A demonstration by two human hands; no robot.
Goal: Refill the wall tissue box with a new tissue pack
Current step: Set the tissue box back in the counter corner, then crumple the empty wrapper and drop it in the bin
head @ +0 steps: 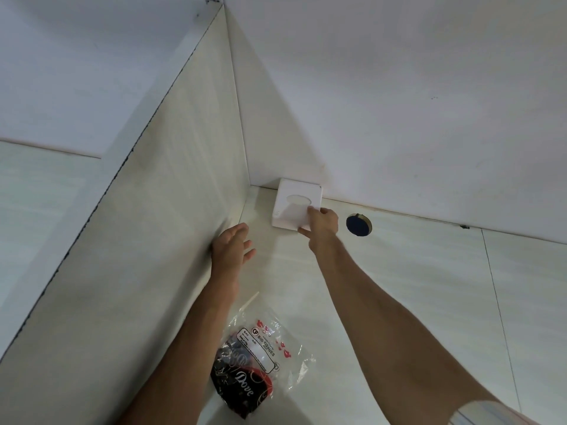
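Note:
A white square wall tissue box (pixel 293 204) with an oval slot hangs on the tiled wall, close under the ceiling line. My right hand (pixel 322 223) grips its lower right corner, fingers on the front cover. My left hand (pixel 231 245) hovers open to the box's left, near the wall corner, touching nothing. Lower down, between my forearms, a clear plastic tissue bag (pixel 270 342) printed "Big Tissues" hangs against the wall; it looks crumpled and a dark "Dove" wrapper (pixel 242 384) shows with it.
A round dark hole (pixel 358 225) sits in the wall just right of the box. A side wall panel (pixel 153 225) juts out on the left, forming a tight corner next to the box. Pale tiles (pixel 429 286) cover the wall to the right.

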